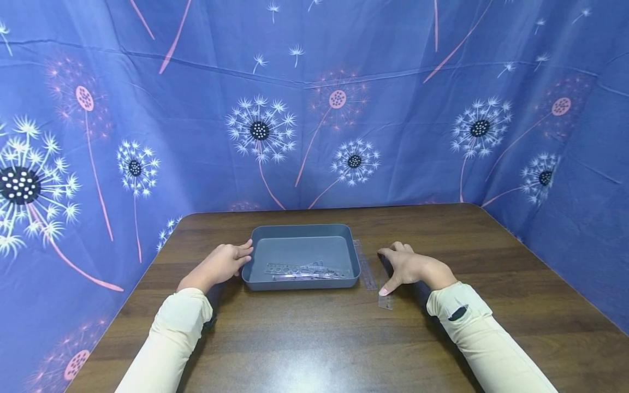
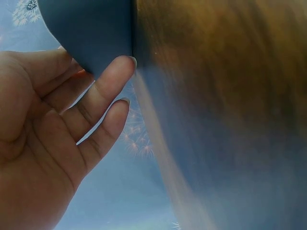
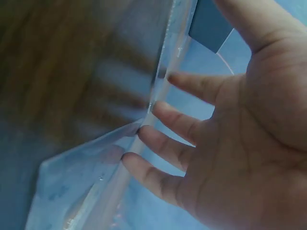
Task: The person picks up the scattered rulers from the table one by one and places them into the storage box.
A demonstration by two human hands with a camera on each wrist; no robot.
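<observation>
A grey rectangular tray (image 1: 304,231) sits on the table, with several clear plastic rulers (image 1: 295,269) lying in its near part. My left hand (image 1: 223,265) rests against the tray's left end; in the left wrist view its extended fingers (image 2: 108,81) touch the outer wall. Right of the tray, a clear ruler (image 1: 365,267) lies lengthwise along its side. My right hand (image 1: 410,268) is spread over another clear strip (image 1: 385,302), thumb toward its near end. The right wrist view shows loosely straight fingertips at the edge of clear plastic (image 3: 72,167).
The brown wooden table (image 1: 295,338) has its far edge against a blue curtain (image 1: 304,180) printed with dandelions. More curtain hangs on the left and right sides. Light reflects off the table's near middle.
</observation>
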